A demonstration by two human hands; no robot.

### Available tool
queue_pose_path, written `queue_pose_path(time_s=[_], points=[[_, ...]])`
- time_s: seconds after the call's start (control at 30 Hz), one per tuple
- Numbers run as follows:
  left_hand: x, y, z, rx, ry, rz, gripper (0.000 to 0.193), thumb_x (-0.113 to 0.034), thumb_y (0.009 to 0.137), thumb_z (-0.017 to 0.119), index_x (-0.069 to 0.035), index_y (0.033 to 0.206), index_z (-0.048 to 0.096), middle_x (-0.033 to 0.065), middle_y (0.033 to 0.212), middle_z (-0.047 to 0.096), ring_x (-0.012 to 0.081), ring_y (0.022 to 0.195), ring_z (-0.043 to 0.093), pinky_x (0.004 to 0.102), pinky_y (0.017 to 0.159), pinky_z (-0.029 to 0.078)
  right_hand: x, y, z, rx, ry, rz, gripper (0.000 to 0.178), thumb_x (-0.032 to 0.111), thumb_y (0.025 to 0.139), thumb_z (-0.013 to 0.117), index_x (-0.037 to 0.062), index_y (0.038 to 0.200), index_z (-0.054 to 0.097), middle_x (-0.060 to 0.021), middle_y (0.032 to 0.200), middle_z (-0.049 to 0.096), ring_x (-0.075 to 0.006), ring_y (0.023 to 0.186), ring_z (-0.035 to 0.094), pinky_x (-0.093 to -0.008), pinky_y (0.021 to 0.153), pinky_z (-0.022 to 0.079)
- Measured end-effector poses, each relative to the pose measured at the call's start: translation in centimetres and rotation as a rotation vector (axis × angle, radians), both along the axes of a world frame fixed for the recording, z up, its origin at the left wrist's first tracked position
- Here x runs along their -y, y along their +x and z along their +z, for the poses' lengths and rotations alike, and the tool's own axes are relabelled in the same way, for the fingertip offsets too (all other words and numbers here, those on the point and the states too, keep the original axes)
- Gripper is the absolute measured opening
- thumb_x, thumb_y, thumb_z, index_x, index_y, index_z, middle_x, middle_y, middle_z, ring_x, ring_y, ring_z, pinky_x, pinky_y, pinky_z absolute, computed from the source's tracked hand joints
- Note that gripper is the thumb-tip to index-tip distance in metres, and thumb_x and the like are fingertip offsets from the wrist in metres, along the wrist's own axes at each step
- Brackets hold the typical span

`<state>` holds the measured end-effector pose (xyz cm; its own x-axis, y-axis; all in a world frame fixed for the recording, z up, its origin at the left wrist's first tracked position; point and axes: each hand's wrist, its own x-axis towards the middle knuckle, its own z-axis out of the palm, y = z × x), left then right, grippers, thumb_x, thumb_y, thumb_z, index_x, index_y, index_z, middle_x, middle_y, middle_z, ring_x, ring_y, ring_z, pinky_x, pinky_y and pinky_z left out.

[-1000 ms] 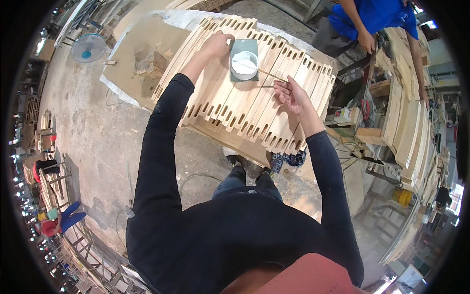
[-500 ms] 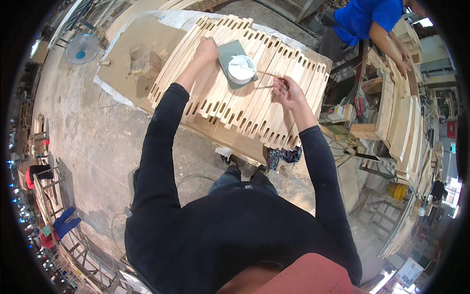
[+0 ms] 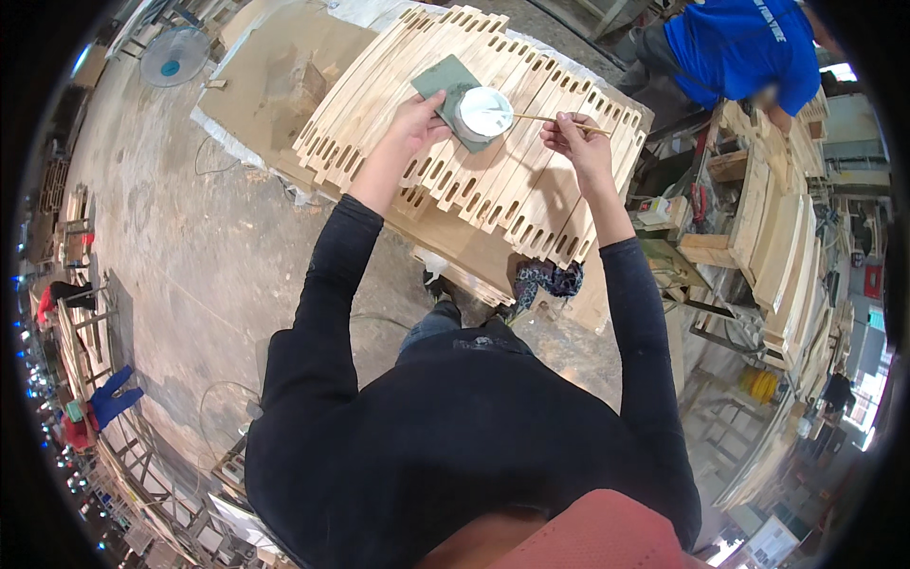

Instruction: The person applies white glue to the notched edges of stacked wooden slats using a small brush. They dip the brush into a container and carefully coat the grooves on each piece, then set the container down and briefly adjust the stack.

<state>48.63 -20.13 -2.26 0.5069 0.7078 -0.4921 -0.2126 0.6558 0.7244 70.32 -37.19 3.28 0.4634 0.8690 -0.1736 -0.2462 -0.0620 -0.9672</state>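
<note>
A white-rimmed cup of white paste (image 3: pixel 485 112) stands on a flat green board (image 3: pixel 444 78), which is above rows of pale wooden slats (image 3: pixel 374 87) with slotted ends. My left hand (image 3: pixel 417 123) grips the near left edge of the board, its thumb on top and the other fingers partly hidden beneath. A thin wooden stick (image 3: pixel 533 117) reaches from the cup's mouth to my right hand (image 3: pixel 580 140). The fingertips of that hand pinch the stick, and its tail pokes out to the right. The stick's tip is in or at the paste.
The slats lie on a table with brown sheeting (image 3: pixel 275 90) at its left. A person in a blue shirt (image 3: pixel 744 47) bends over a bench at the far right, beside stacked curved wood parts (image 3: pixel 782 247). A round fan (image 3: pixel 174 57) stands far left.
My left hand has shifted to the board's near side, thumb now over it. My right hand's loosely spread fingers have closed on the stick. The co-worker has leaned lower, and the view has shifted slightly.
</note>
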Motion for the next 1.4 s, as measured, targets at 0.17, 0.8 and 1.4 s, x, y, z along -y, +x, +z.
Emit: queue_pose_path(time_s=[0.17,0.8,1.4], points=[[3.4,-0.6,0.6,-0.063,0.079,0.164,0.026,-0.017,0.093,0.057,-0.004,0.115,0.050,0.0137,0.103,0.063,0.0245,0.086,0.067,0.0362,0.069,0.057,1.7,0.2,4.2,0.185,0.068,0.125,0.023,0.017,0.095,0.054,-0.0036,0.106,0.055,-0.0146,0.092,0.066,-0.0204,0.083,0.067,-0.0309,0.076,0.056],[20.5,-0.9,6.9,-0.162,0.324,0.247,0.032,-0.027,0.092,0.060,-0.004,0.113,0.051,0.0090,0.101,0.063,0.0170,0.069,0.068,0.0261,0.054,0.057,14.4,0.5,10.5,0.563,0.078,0.240,0.019,0.015,0.085,0.070,-0.0041,0.090,0.069,-0.0046,0.082,0.067,-0.0105,0.076,0.065,-0.0222,0.070,0.051],[26.8,0.5,5.9,-0.169,0.285,0.361,0.028,-0.027,0.094,0.058,-0.004,0.108,0.053,0.0102,0.094,0.065,0.0167,0.066,0.065,0.0302,0.057,0.056,18.1,3.3,6.5,-0.022,-0.023,0.284,0.020,0.017,0.093,0.059,-0.0025,0.098,0.060,-0.0165,0.094,0.068,-0.0224,0.085,0.068,-0.0304,0.077,0.056]])
